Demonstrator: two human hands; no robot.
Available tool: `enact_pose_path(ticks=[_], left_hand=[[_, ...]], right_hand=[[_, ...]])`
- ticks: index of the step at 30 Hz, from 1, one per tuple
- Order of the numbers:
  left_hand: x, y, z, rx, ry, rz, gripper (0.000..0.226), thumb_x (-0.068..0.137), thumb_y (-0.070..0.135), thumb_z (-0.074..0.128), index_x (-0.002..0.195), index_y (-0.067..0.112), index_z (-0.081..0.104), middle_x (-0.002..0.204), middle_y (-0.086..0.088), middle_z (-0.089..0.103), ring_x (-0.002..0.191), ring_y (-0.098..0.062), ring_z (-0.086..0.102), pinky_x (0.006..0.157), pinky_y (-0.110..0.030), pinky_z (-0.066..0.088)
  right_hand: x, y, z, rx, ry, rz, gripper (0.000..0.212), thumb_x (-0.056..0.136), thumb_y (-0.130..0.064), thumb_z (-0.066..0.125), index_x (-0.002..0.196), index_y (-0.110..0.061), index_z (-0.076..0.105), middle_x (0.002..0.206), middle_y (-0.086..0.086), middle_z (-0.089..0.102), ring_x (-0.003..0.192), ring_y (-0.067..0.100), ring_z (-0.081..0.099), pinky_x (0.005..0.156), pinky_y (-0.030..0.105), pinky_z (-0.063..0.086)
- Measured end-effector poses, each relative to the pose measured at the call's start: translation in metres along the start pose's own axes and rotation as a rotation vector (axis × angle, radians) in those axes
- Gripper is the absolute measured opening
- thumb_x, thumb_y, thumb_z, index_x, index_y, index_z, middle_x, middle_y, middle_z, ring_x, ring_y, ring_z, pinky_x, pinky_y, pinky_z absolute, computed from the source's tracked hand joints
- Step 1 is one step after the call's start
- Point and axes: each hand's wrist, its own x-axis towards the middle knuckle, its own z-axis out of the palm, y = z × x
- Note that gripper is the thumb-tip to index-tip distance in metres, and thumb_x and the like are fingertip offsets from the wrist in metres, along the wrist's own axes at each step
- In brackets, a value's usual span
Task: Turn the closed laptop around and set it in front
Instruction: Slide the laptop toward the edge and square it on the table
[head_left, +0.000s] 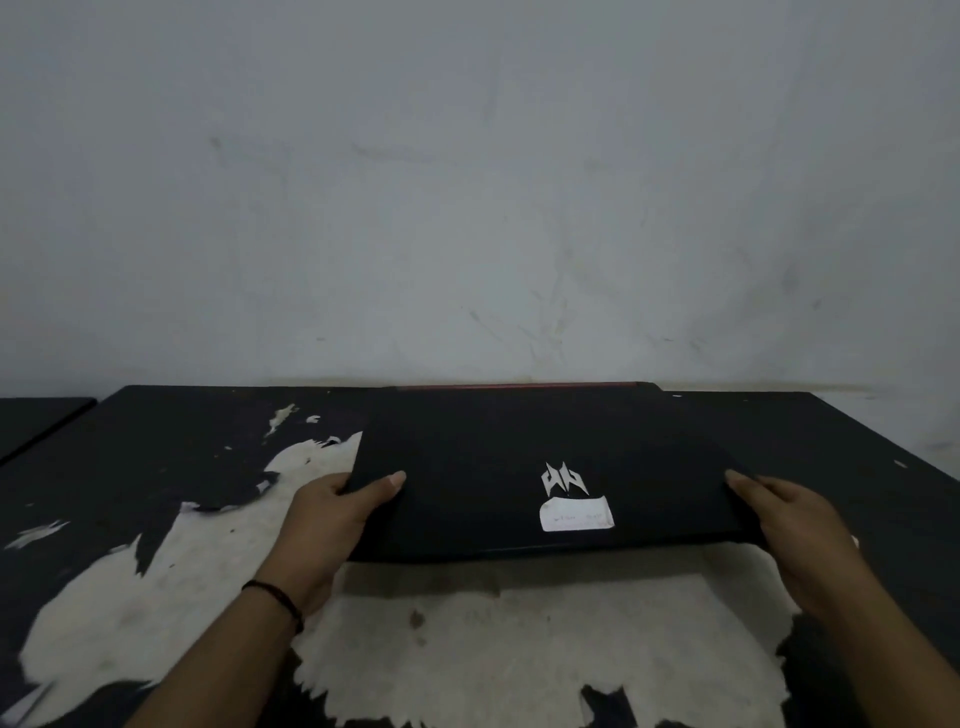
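A closed black laptop with a silver emblem and a white sticker on its lid is in the middle of the table, its near edge lifted off the surface. A red strip runs along its far edge by the wall. My left hand grips the laptop's near left corner, thumb on the lid and fingers underneath. My right hand grips the near right corner the same way.
The black table has large worn patches where a pale layer shows through, mostly at the front and left. A grey wall stands right behind the table. Another dark surface adjoins at the far left.
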Motion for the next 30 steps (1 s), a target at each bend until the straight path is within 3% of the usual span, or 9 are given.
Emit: enact_pose_path(ticks=[3, 7, 12, 16, 21, 23, 27, 30], left_hand=[[-0.014, 0.003, -0.02, -0.004, -0.009, 0.018, 0.031, 0.079, 0.023, 0.074, 0.1, 0.001, 0.071, 0.093, -0.016, 0.077, 0.08, -0.03, 0.073, 0.061, -0.03, 0.055], [-0.035, 0.007, -0.043, -0.03, -0.004, 0.068, 0.007, 0.08, 0.017, 0.073, 0.079, 0.012, 0.068, 0.072, -0.004, 0.079, 0.081, -0.03, 0.073, 0.068, -0.032, 0.058], [-0.054, 0.005, -0.068, -0.023, -0.019, 0.118, 0.023, 0.081, 0.019, 0.073, 0.099, 0.004, 0.073, 0.094, -0.011, 0.077, 0.087, -0.029, 0.073, 0.072, -0.032, 0.056], [-0.065, 0.0, -0.08, -0.012, -0.027, 0.142, 0.024, 0.08, 0.02, 0.073, 0.099, 0.005, 0.074, 0.09, -0.007, 0.08, 0.077, -0.022, 0.075, 0.07, -0.03, 0.056], [-0.078, -0.015, -0.09, -0.033, -0.014, 0.104, 0.026, 0.078, 0.021, 0.075, 0.097, 0.005, 0.075, 0.093, -0.013, 0.079, 0.089, -0.035, 0.074, 0.089, -0.046, 0.056], [-0.084, -0.019, -0.093, -0.038, -0.015, 0.089, 0.024, 0.078, 0.02, 0.074, 0.095, 0.002, 0.075, 0.089, -0.014, 0.08, 0.086, -0.036, 0.074, 0.082, -0.042, 0.058], [-0.091, -0.026, -0.101, -0.052, -0.019, 0.067, 0.022, 0.079, 0.02, 0.073, 0.094, 0.004, 0.073, 0.085, -0.013, 0.08, 0.072, -0.028, 0.076, 0.055, -0.028, 0.059], [-0.092, -0.036, -0.109, -0.071, -0.014, 0.052, 0.024, 0.079, 0.019, 0.073, 0.098, 0.003, 0.072, 0.086, -0.014, 0.079, 0.07, -0.028, 0.076, 0.05, -0.026, 0.059]], right_hand=[[-0.025, -0.005, 0.003, 0.001, -0.009, -0.02, 0.034, 0.091, -0.027, 0.054, 0.113, -0.002, 0.06, 0.081, -0.002, 0.054, 0.073, 0.013, 0.052, 0.059, 0.025, 0.037], [-0.053, -0.004, 0.004, 0.001, -0.012, -0.074, 0.035, 0.092, -0.027, 0.053, 0.116, -0.003, 0.06, 0.081, -0.006, 0.054, 0.074, 0.015, 0.053, 0.059, 0.026, 0.039], [-0.082, 0.005, 0.004, 0.007, -0.014, -0.163, 0.019, 0.093, -0.029, 0.051, 0.1, -0.014, 0.061, 0.082, -0.007, 0.058, 0.073, 0.014, 0.056, 0.058, 0.028, 0.04], [-0.098, 0.013, 0.004, -0.003, -0.027, -0.177, 0.016, 0.093, -0.03, 0.051, 0.096, -0.018, 0.061, 0.085, -0.006, 0.062, 0.078, 0.015, 0.059, 0.058, 0.028, 0.039], [-0.106, 0.027, 0.005, 0.025, -0.039, -0.153, 0.014, 0.09, -0.032, 0.054, 0.082, -0.027, 0.063, 0.094, -0.003, 0.068, 0.09, 0.022, 0.064, 0.08, 0.037, 0.046], [-0.108, 0.031, 0.006, 0.027, -0.048, -0.142, 0.013, 0.09, -0.033, 0.055, 0.084, -0.026, 0.065, 0.095, -0.004, 0.068, 0.091, 0.019, 0.063, 0.084, 0.036, 0.047], [-0.12, 0.036, 0.014, 0.055, -0.045, -0.118, 0.019, 0.091, -0.029, 0.053, 0.101, -0.016, 0.064, 0.089, -0.01, 0.063, 0.083, 0.007, 0.058, 0.067, 0.023, 0.042], [-0.13, 0.045, 0.022, 0.074, -0.026, -0.086, 0.028, 0.091, -0.03, 0.054, 0.109, -0.012, 0.065, 0.096, -0.003, 0.068, 0.087, 0.015, 0.064, 0.069, 0.029, 0.048]])
